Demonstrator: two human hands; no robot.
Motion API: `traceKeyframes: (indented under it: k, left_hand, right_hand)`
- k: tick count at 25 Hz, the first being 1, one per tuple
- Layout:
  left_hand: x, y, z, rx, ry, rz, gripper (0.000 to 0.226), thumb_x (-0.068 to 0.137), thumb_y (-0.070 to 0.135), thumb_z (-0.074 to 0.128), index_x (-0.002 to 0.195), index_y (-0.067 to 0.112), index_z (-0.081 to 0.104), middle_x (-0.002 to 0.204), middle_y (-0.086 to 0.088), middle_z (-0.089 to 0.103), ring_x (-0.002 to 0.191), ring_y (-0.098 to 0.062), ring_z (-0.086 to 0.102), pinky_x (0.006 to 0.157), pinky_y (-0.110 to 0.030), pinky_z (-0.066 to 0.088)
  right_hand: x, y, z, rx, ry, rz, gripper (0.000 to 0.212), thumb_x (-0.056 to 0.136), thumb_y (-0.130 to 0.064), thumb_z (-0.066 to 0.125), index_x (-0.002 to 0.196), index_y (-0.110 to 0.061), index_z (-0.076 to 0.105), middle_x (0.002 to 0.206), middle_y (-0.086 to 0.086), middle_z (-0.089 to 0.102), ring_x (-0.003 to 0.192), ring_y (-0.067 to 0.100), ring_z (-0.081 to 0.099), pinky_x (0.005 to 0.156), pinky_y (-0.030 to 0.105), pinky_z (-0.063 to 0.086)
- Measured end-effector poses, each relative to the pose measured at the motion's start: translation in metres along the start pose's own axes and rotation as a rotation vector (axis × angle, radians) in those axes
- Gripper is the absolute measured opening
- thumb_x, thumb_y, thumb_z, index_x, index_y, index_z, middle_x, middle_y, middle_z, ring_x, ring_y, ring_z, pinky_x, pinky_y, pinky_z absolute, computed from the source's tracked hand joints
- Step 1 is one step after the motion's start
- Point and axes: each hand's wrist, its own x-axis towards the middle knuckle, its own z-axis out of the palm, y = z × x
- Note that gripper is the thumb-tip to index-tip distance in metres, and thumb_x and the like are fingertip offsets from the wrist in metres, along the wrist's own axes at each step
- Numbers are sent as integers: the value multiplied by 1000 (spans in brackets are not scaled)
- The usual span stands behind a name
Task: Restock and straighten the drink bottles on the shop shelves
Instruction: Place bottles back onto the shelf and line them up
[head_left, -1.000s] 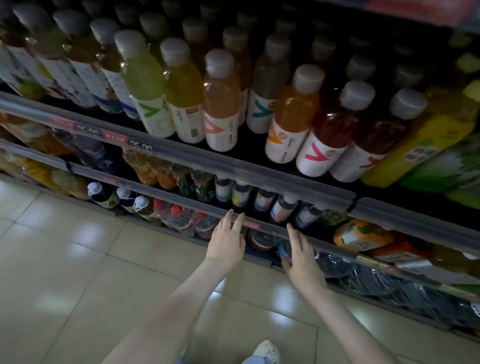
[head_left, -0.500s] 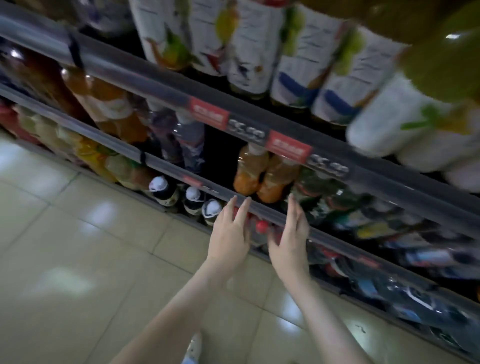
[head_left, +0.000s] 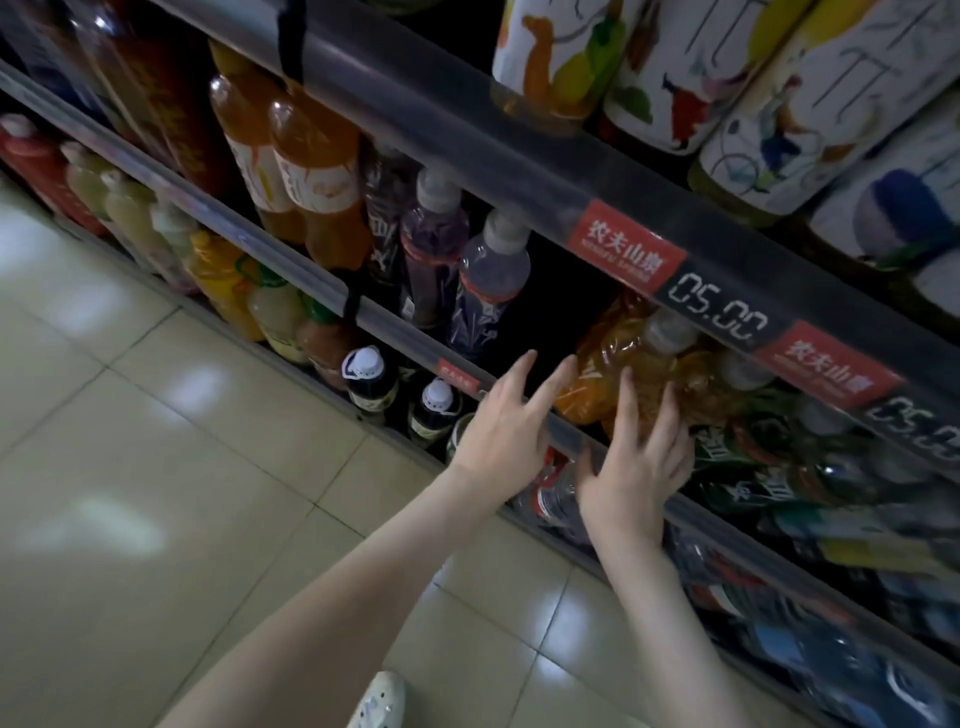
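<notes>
Both my hands reach toward a low shelf of drink bottles. My left hand (head_left: 501, 428) hovers open over the grey shelf rail (head_left: 563, 434), fingers spread, holding nothing. My right hand (head_left: 636, 462) is open too, its fingertips against the orange drink bottles (head_left: 608, 374) behind the rail. Left of them stand two purple bottles (head_left: 467, 270) with grey caps. A dark gap lies between the purple and orange bottles. Dark bottles with white caps (head_left: 369, 376) stand on the lowest shelf beneath my left hand.
A higher rail carries red price tags (head_left: 626, 249) reading 05.00. White illustrated bottles (head_left: 779, 104) fill the shelf above. Tall orange juice bottles (head_left: 311, 166) and yellow bottles (head_left: 130, 218) stand to the left. Green-labelled bottles (head_left: 769, 467) sit right of my right hand. Tiled floor (head_left: 156, 467) lies below; my shoe (head_left: 379, 699) shows.
My view has dropped and closed in on the lower shelves. Both hands rose from the bottom rail to the shelf above, and the right hand now touches the orange bottles.
</notes>
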Motion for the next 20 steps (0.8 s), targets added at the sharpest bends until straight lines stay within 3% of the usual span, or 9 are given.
traceKeyframes:
  k: [3,6,9,12,16,20]
  left_hand:
    - [18,25,23,-40,-3,103,84,85,2,55,149,32,11,149,-27,24,128,-47,37,98,-51,42]
    - [33,50,45,-59,14,67,96,85,8,61,148,32,-6,153,-29,10,135,-49,26,106,-55,35]
    - [29,73,66,-121,141,-53,99,81,2,61,147,32,-6,154,-29,0,139,-48,16,109,-56,29]
    - [7,101,98,-64,241,-137,97,79,3,61,148,25,-4,155,-26,-4,143,-44,1,112,-60,19]
    - [-19,137,145,53,254,95,90,80,4,59,149,18,3,154,-22,1,143,-41,2,114,-59,11]
    - [-24,183,189,141,168,302,78,81,1,51,149,20,16,153,-19,5,142,-41,9,115,-54,14]
  right_hand:
    - [-4,34,-9,-91,79,33,93,68,-13,80,147,-18,31,149,20,21,134,40,23,106,64,20]
    - [0,70,-12,-126,104,27,92,67,-8,80,145,-23,34,150,22,21,137,39,16,105,67,19]
    - [-6,89,-13,-86,88,-101,99,66,-9,80,148,-22,27,150,21,30,139,36,19,104,67,22]
    - [-20,120,-20,-38,172,-31,92,70,-12,76,148,-18,26,150,21,28,136,40,25,105,61,22]
    - [-45,191,-39,-69,272,116,88,71,-6,76,145,-16,29,147,24,29,133,39,26,104,62,23]
    - [-49,272,-58,-72,225,245,95,73,-10,75,148,-27,19,152,25,19,136,43,20,107,62,20]
